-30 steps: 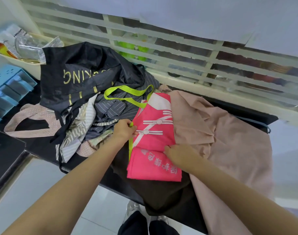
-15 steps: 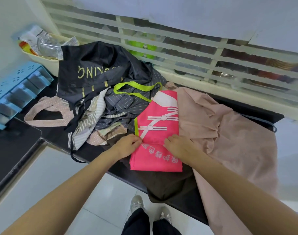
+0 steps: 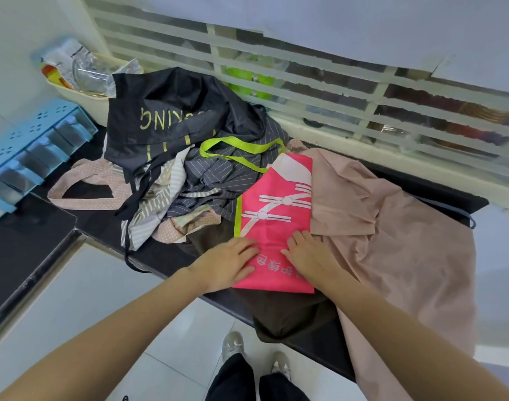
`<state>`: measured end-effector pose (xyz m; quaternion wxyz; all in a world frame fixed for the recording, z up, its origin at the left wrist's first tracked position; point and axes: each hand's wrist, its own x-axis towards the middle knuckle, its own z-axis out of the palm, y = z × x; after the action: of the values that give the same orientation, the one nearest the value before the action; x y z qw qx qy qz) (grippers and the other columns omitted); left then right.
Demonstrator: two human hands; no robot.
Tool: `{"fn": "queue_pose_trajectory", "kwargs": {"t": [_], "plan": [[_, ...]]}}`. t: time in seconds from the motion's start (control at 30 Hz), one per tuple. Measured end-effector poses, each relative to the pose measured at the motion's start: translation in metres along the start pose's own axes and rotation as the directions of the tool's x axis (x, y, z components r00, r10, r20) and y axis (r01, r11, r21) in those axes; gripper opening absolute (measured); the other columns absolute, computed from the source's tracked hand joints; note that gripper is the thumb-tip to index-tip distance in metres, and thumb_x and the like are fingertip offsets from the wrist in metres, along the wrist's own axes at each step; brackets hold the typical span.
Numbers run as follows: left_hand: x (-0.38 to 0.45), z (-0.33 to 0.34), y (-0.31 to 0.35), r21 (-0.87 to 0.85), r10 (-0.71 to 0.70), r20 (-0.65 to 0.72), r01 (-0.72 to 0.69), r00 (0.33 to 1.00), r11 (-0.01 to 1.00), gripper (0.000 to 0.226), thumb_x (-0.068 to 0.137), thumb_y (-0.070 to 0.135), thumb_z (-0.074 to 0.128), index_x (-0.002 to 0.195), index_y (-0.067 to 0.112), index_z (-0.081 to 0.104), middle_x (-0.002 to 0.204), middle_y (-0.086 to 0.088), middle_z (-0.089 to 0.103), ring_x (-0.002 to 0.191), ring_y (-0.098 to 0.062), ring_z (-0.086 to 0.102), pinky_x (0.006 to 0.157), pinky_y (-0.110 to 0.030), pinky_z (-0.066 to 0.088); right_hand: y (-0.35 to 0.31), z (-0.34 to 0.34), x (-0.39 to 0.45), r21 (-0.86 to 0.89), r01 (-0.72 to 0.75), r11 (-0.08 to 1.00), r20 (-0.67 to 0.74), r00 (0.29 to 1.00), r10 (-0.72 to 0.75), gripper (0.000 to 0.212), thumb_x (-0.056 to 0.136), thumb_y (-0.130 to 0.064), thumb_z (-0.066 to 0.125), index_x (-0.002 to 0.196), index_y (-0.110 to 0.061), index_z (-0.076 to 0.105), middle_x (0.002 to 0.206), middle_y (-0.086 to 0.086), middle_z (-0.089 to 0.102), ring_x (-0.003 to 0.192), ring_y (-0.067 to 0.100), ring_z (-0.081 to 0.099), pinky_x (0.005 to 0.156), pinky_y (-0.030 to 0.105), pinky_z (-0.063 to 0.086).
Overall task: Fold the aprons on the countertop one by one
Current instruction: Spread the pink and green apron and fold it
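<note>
You've got both hands, left [image 3: 228, 263] & right [image 3: 308, 256], flat w/ fingers straight, gripping nothing, on the half-folded pink apron [image 3: 272, 224]; rest of pile [image 3: 172, 157] unfolded.

A pink apron [image 3: 272, 227], folded into a narrow panel with white print and a lime-green strap, lies flat at the near edge of the dark countertop [image 3: 97, 227]. It rests on a brown apron [image 3: 288, 316] that hangs over the edge. A pale pink apron [image 3: 392, 241] spreads crumpled to the right. To the far left, black [image 3: 160, 117], grey striped [image 3: 218, 180] and dotted aprons [image 3: 82, 183] lie heaped.
</note>
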<state>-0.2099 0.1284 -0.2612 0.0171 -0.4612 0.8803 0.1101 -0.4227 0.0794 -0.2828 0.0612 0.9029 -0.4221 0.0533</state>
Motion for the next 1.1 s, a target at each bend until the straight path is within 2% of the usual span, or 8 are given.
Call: {"fn": "queue_pose_trajectory", "kwargs": {"t": [0.17, 0.4, 0.5, 0.6, 0.73, 0.9, 0.97, 1.1], "plan": [[-0.012, 0.006, 0.002, 0.005, -0.053, 0.359, 0.055, 0.932, 0.998, 0.103, 0.08, 0.076, 0.026, 0.149, 0.01, -0.011, 0.158, -0.007, -0.011, 0.146, -0.016, -0.008, 0.113, -0.025, -0.014, 0.0, -0.018, -0.006, 0.033, 0.268, 0.963, -0.055, 0.963, -0.266, 0.043, 0.08, -0.053, 0.043, 0.082, -0.014, 0.06, 0.084, 0.004, 0.061, 0.072, 0.02, 0.058, 0.059, 0.03, 0.051], [-0.005, -0.011, -0.012, -0.575, -0.292, 0.271, 0.397, 0.917, 0.715, 0.06, 0.072, 0.032, 0.063, 0.13, 0.019, 0.055, 0.118, -0.004, 0.064, 0.095, -0.01, 0.058, 0.087, -0.018, 0.043, 0.015, -0.041, -0.007, 0.358, -0.038, 0.933, 0.568, 0.802, -0.186, 0.071, 0.08, -0.04, 0.061, 0.137, -0.005, 0.037, 0.14, 0.011, 0.037, 0.127, 0.027, 0.039, 0.106, 0.031, 0.031], [-0.003, -0.015, -0.022, -0.832, -0.412, 0.399, 0.512, 0.819, 0.212, 0.029, 0.077, 0.033, 0.062, 0.096, 0.012, 0.068, 0.093, -0.005, 0.069, 0.087, -0.011, 0.062, 0.092, -0.03, 0.048, 0.026, -0.05, -0.004, 0.556, -0.531, 0.64, 0.604, 0.786, 0.128, 0.063, 0.084, -0.034, 0.067, 0.138, -0.011, 0.043, 0.138, 0.006, 0.046, 0.126, 0.022, 0.044, 0.1, 0.023, 0.035], [0.004, -0.013, -0.017, -0.842, -0.443, 0.447, 0.532, 0.777, 0.085, 0.018, 0.098, 0.022, 0.047, 0.091, 0.012, 0.06, 0.093, -0.005, 0.065, 0.094, -0.018, 0.061, 0.091, -0.03, 0.049, 0.021, -0.049, -0.009, 0.652, -0.756, 0.062, 0.734, 0.649, 0.2, 0.056, 0.085, -0.031, 0.067, 0.134, -0.013, 0.047, 0.118, -0.001, 0.057, 0.102, 0.017, 0.058, 0.07, 0.022, 0.056], [0.015, -0.011, -0.01, -0.732, -0.504, 0.423, 0.612, 0.753, 0.299, 0.031, 0.097, 0.035, 0.047, 0.105, 0.006, 0.052, 0.1, -0.007, 0.06, 0.096, -0.024, 0.061, 0.081, -0.034, 0.054, 0.014, -0.04, -0.008, 0.613, -0.78, -0.127, 0.767, 0.549, 0.333, 0.053, 0.089, -0.042, 0.059, 0.132, -0.014, 0.047, 0.117, 0.002, 0.06, 0.099, 0.02, 0.06, 0.059, 0.025, 0.056], [0.017, -0.009, 0.0, -0.377, -0.565, 0.03, 0.533, 0.824, 0.758, 0.048, 0.09, 0.04, 0.055, 0.122, 0.007, 0.041, 0.115, -0.012, 0.051, 0.102, -0.031, 0.056, 0.082, -0.042, 0.049, 0.009, -0.02, -0.002, 0.597, -0.784, 0.172, 0.617, 0.585, 0.527, 0.069, 0.087, -0.045, 0.06, 0.142, -0.01, 0.036, 0.139, 0.01, 0.048, 0.124, 0.03, 0.049, 0.103, 0.039, 0.042], [0.014, -0.006, 0.003, -0.059, -0.299, -0.198, 0.293, 0.933, 0.954, 0.059, 0.082, 0.047, 0.052, 0.126, 0.01, 0.045, 0.118, -0.011, 0.051, 0.104, -0.029, 0.053, 0.08, -0.044, 0.053, 0.006, -0.017, -0.001, 0.583, -0.784, 0.212, 0.587, 0.587, 0.557, 0.072, 0.087, -0.046, 0.06, 0.142, -0.008, 0.034, 0.14, 0.013, 0.047, 0.125, 0.032, 0.048, 0.106, 0.042, 0.038], [0.019, 0.005, 0.008, 0.229, -0.08, 0.044, 0.068, 0.996, 0.971, 0.085, 0.063, 0.058, 0.069, 0.136, 0.02, 0.049, 0.137, -0.015, 0.051, 0.121, -0.032, 0.052, 0.092, -0.041, 0.048, 0.001, -0.02, 0.0, 0.505, -0.79, 0.347, 0.53, 0.601, 0.598, 0.067, 0.089, -0.045, 0.056, 0.141, -0.007, 0.034, 0.14, 0.013, 0.046, 0.124, 0.03, 0.049, 0.105, 0.037, 0.038]]}}
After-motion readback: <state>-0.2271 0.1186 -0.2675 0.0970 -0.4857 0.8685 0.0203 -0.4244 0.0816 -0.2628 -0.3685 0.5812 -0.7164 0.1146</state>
